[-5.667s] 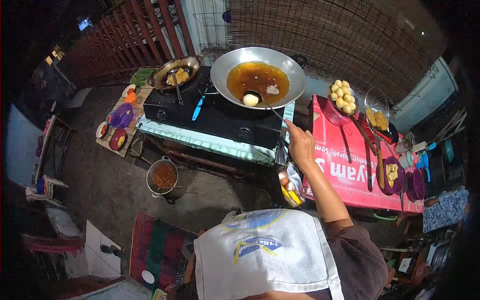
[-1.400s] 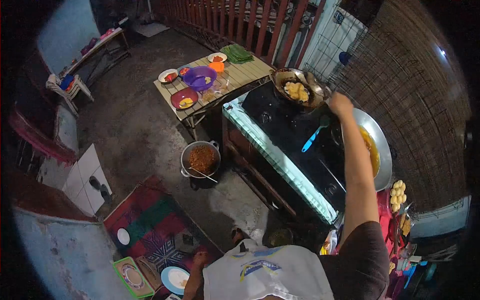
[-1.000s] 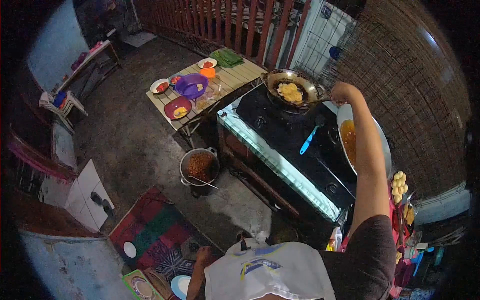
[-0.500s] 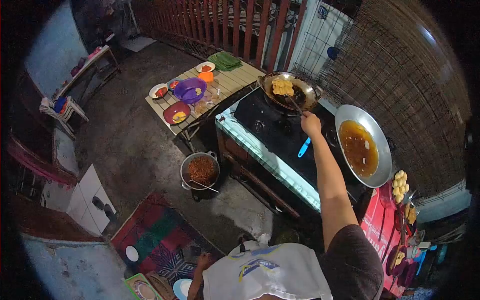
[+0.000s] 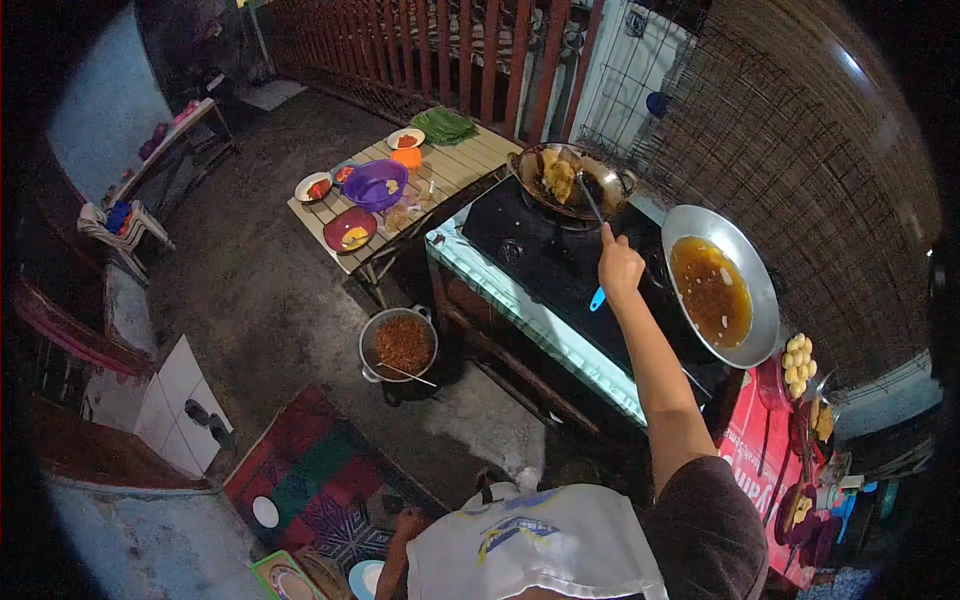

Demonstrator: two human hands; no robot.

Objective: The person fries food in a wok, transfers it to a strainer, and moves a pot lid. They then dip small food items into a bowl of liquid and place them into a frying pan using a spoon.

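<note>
Grip: a long-handled utensil is clasped in the right hand, with the index finger laid along the handle.
Utensil axis: slanted away from the hand, upward and slightly left in view; its far end is directed into the small wok, against the fried food; the tip is not clearly shown.
Right arm: extended forward over the stove, elbow nearly straight.
Left hand: lowered beside the apron; whether anything is held cannot be told.
</note>
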